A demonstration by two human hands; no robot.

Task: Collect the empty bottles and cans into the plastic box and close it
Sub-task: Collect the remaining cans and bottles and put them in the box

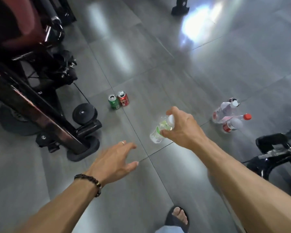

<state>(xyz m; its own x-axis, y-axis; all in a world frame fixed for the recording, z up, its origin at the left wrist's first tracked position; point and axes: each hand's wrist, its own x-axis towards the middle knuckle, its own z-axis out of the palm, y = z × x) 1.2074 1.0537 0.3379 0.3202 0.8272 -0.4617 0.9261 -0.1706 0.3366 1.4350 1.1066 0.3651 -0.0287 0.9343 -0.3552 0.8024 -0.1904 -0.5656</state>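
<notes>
One bottle (160,130) pinched near its cap by right hand (180,128), frame centre, likely for carrying. Left hand (115,161) spread, empty, probably reaching for cans (118,100) (upper centre). Box unseen.

Bare floor (141,78) btwn cans (118,100) (machine (45,115) left)

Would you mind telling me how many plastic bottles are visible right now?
3: one green-labelled bottle held in the right hand, and two standing on the floor at right, a white-capped bottle and a red-capped bottle.
</notes>
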